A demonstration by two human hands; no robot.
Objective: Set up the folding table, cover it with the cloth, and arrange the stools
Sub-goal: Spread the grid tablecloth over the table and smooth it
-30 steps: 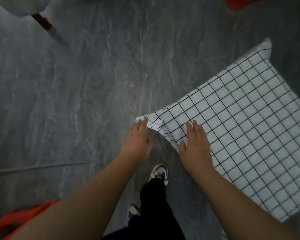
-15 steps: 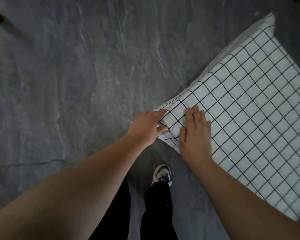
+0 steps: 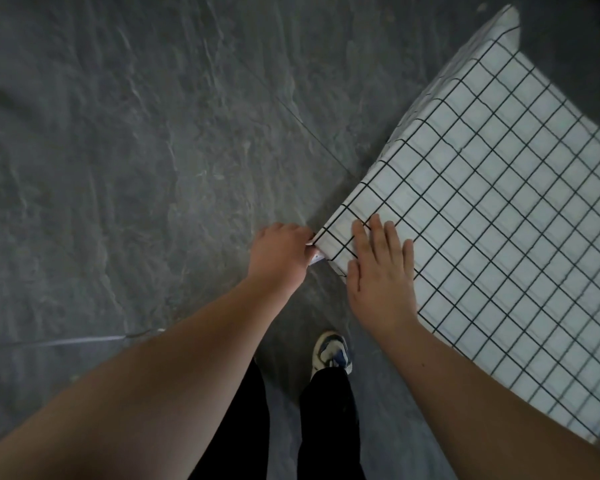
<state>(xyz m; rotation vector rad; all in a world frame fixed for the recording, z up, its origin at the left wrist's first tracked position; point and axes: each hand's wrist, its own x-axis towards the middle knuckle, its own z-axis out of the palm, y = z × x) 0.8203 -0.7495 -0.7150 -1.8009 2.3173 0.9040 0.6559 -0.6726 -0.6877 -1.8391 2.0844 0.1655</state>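
At the near corner of the table, the left hand [image 3: 280, 255] pinches the hanging cloth [image 3: 492, 216] and draws it down, fingers curled around the fabric. Just beside it, the right hand [image 3: 381, 271] lies flat, fingers straight, pressing the top. From both hands the covered table runs away up and to the right, its far corner well apart.

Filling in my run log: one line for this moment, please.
stage: covering table | cloth: spread on top | left hand: grips cloth corner | right hand: flat on cloth | stools: not in view
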